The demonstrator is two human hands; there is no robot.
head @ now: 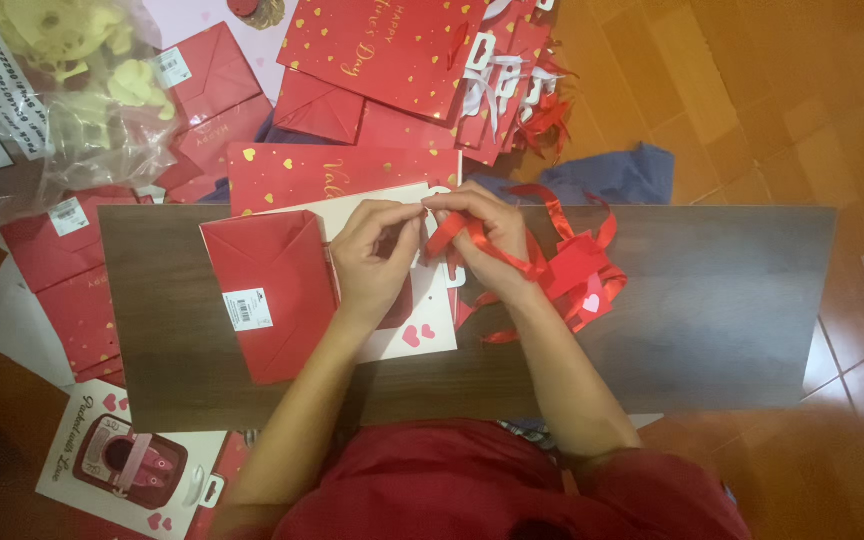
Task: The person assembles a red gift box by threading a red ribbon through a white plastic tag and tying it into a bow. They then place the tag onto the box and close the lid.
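Blue cloth, clear plastic bag

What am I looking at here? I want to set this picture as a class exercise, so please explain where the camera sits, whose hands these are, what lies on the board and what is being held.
There is no machine here. One camera worn on a person's head looks straight down, so the arms enter from the bottom edge. The left hand and right hand meet over a dark wooden board laid on an orange tiled floor. Both pinch a red ribbon at the top edge of a white card with small red hearts. Beside the left hand lies a flat folded red paper bag bearing a white sticker. By the right wrist sits a loose bundle of red ribbons and tags. Beyond the board lie more red bags with gold hearts, and at top left a clear plastic sack of yellow pieces.
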